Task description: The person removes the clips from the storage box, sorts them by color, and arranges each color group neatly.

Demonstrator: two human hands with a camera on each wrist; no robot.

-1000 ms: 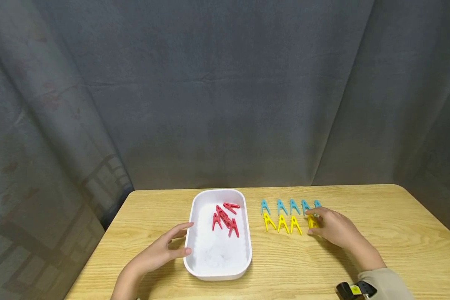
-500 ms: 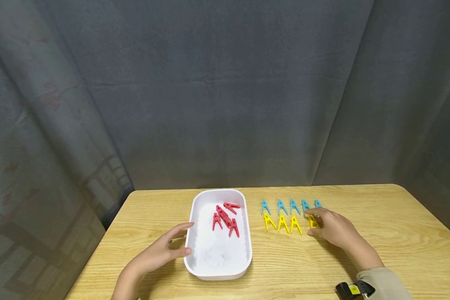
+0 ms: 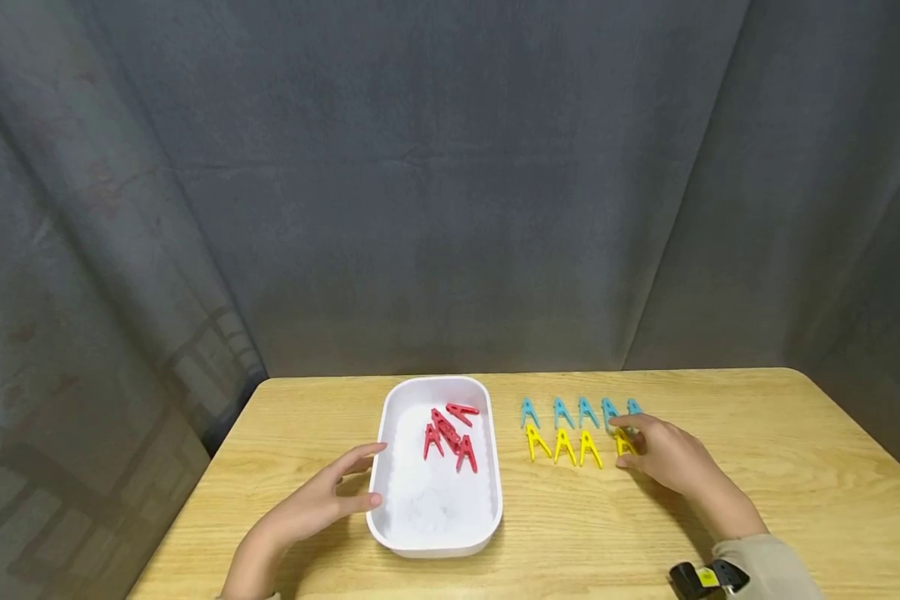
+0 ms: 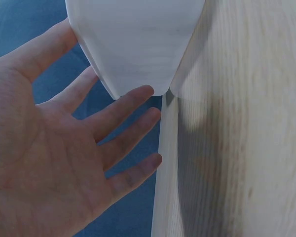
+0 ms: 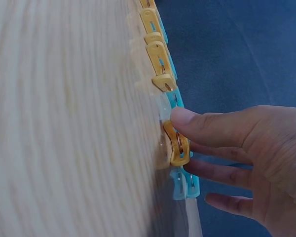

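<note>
A white tray (image 3: pixel 435 521) stands left of centre in the head view, with several red clothespins (image 3: pixel 465 454) in its far half. My left hand (image 3: pixel 311 504) is at the tray's left side, fingers spread and thumb at the rim; the left wrist view shows its bare palm. Over on the right, my right hand (image 3: pixel 671 454) has its thumb and fingers around the last yellow clothespin (image 5: pixel 180 148) of the near row. In the right wrist view the thumb tip covers one end of that clothespin, and the other fingers lie behind it.
Yellow clothespins (image 3: pixel 564 448) form a row on the wooden table (image 3: pixel 555 533), right of the tray. Behind them runs a row of several blue clothespins (image 3: pixel 587 412), the rightmost partly hidden by my right hand. A grey curtain (image 3: pixel 450 208) hangs behind the table.
The yellow clothespin at my right fingers has turned slightly, so its A shape shows more plainly. My left hand and the tray stay in place.
</note>
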